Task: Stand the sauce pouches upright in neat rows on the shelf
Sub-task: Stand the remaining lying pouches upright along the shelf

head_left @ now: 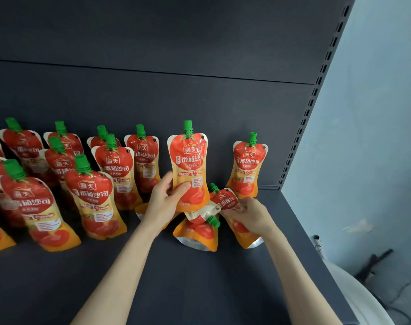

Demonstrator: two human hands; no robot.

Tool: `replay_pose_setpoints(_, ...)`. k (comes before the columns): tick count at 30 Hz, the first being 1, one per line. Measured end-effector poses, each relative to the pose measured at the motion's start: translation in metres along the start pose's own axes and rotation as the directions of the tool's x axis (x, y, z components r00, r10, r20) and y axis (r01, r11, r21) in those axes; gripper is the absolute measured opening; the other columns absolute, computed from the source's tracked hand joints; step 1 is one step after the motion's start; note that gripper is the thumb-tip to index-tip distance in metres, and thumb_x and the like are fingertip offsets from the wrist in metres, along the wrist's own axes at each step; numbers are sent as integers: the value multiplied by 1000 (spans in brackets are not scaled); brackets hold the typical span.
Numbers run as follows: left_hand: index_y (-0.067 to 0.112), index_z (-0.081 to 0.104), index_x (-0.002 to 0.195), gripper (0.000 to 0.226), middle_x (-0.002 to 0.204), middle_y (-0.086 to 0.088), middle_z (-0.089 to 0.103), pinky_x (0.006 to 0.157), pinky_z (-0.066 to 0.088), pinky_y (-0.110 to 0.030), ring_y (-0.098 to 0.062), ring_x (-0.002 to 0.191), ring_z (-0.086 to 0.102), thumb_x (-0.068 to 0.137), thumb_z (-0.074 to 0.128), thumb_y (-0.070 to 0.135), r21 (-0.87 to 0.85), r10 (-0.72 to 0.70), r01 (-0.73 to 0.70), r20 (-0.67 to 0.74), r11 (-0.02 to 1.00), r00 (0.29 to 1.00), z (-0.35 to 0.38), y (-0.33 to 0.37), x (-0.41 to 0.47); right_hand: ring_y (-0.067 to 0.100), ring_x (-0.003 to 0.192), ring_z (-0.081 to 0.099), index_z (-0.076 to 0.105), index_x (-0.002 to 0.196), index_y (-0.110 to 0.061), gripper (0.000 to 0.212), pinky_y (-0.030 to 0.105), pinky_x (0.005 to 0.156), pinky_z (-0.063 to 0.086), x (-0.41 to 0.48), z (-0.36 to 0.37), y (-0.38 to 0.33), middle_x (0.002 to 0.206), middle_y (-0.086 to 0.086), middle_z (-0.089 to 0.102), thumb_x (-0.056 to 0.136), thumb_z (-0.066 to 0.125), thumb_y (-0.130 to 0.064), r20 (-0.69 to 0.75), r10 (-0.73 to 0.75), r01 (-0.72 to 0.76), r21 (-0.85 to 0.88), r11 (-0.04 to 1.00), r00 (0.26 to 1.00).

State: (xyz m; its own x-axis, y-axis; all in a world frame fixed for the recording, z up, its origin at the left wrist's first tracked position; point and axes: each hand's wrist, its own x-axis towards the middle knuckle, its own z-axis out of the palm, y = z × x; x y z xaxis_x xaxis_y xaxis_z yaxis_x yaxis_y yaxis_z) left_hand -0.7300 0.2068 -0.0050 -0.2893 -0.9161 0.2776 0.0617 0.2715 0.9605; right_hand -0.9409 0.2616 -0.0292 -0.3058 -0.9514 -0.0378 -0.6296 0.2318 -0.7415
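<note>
Upright pouch point(188, 165) held above dark shelf point(199, 289), left hand point(167, 198) clamped round lower body, likely to seat it in back row. Right hand point(249, 214) grips tilted pouch point(225, 200) over toppled pouch point(197, 233). Lone standing pouch point(246, 165) near right upright point(317, 90); gap between it and standing rows point(101, 179) open. Front of shelf bare.
</note>
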Motion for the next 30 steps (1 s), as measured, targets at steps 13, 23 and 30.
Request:
replay_pose_setpoints(13,41,54,111,27,116,13,64,82,52,-19,-2,107,60,90,57,24,0,13,-13,-33,1000,999,-15,3,-48,7,88,63,47,105,-18,45,22,75,51,-42,-7,-17,94,-8,62,74,78,-11,-402,-86,301,511,805,912)
replay_pose_setpoints(23,26,46,123,32,115,12,61,80,49,-12,4,105,58,92,54,20,136,84,-65,-140,989,987,-36,7,-81,15,101,62,49,118,-12,41,31,87,52,-48,-4,2,111,2,64,82,69,-6,-296,-164,295,483,824,941)
replay_pose_setpoints(30,31,48,114,28,112,11,61,73,48,-6,4,101,60,91,54,16,186,37,-6,-162,982,986,-61,9,-115,8,98,61,47,117,-18,37,22,82,50,-57,-5,7,107,-6,62,85,64,-8,-241,-196,293,490,821,951)
